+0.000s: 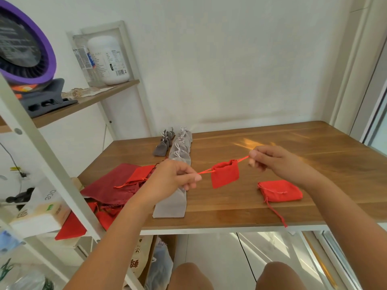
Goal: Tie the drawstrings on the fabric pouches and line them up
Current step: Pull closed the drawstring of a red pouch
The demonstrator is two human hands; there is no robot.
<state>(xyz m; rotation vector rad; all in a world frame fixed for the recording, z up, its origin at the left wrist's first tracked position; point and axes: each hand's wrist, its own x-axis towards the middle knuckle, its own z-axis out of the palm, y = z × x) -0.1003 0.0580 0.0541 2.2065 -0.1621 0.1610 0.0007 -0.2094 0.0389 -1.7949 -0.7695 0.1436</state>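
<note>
Left hand (173, 176), right hand (272, 161) pinching drawstrings (205, 171) (taut) of red pouch (225, 174), second pouch (280, 191) near table (314, 143) edge

Raised pouch (225, 174) above table (303, 141), second pouch (280, 191) lying to its right, pouch row (180, 151) left, running rearward

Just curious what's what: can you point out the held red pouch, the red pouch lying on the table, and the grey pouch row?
held red pouch (225, 175), head view, middle of its cloth.
lying red pouch (280, 193), head view, its centre.
grey pouch row (170, 204), head view, nearest pouch.
</note>
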